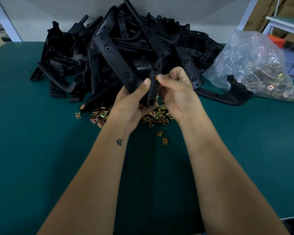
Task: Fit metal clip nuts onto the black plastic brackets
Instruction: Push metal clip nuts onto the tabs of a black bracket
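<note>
One clip nut [156,77], seemingly between right fingers [163,78].

Dim, bluish light, soft shadows under the forearms, glare on the plastic bag [255,61], wide-angle bending at edges.

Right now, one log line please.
left hand: holds bracket | right hand: pinches clip nut at bracket edge | spare nuts: on table

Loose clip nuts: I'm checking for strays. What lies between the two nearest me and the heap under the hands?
Head view: only bare green mat lies between the two stray clip nuts and the heap.
</note>
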Demonstrator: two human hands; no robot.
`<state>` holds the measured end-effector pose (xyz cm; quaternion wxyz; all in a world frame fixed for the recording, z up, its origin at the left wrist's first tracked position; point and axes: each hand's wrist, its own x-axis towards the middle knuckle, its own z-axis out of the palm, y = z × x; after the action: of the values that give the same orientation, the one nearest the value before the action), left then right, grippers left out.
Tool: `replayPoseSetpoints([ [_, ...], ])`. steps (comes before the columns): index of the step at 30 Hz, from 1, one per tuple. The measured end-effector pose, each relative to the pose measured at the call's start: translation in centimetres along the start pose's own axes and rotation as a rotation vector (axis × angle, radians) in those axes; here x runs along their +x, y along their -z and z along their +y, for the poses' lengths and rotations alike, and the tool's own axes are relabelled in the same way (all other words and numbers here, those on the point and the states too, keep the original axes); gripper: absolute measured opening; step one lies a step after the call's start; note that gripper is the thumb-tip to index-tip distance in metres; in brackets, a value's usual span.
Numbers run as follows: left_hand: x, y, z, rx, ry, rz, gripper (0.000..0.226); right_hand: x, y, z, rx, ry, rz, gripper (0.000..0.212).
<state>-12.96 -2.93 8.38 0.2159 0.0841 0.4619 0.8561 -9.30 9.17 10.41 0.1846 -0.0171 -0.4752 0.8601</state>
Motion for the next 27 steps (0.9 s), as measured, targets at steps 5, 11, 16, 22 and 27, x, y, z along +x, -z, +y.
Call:
replayPoseSetpoints([
  [5,-0.2,-0.9,-1.0,-0.025,-0.109,0.035,0.034,-0.1,-1.2,0.9,0.1,-0.002,0.064,0.042],
  [11,-0.2,-0.5,-0.6,-0.026,-0.041,0.009,0.028,0.0,-0.6,0.4,0.018,-0.016,0.028,0.043],
  [16,-0.1,-0.2,-0.3,-0.019,-0.019,-0.009,0.026,0.0,-0.4,0.3,-0.049,-0.013,-0.009,0.042],
  [22,0.2,0.0,-0.6,-0.044,-0.042,0.007,0.029,0.0,-0.7,0.7,-0.197,0.019,0.071,0.04],
  [27,0.6,0.6,-0.5,-0.109,-0.062,0.05,0.021,0.1,-1.2,1.0,-0.349,0.024,0.102,0.017],
])
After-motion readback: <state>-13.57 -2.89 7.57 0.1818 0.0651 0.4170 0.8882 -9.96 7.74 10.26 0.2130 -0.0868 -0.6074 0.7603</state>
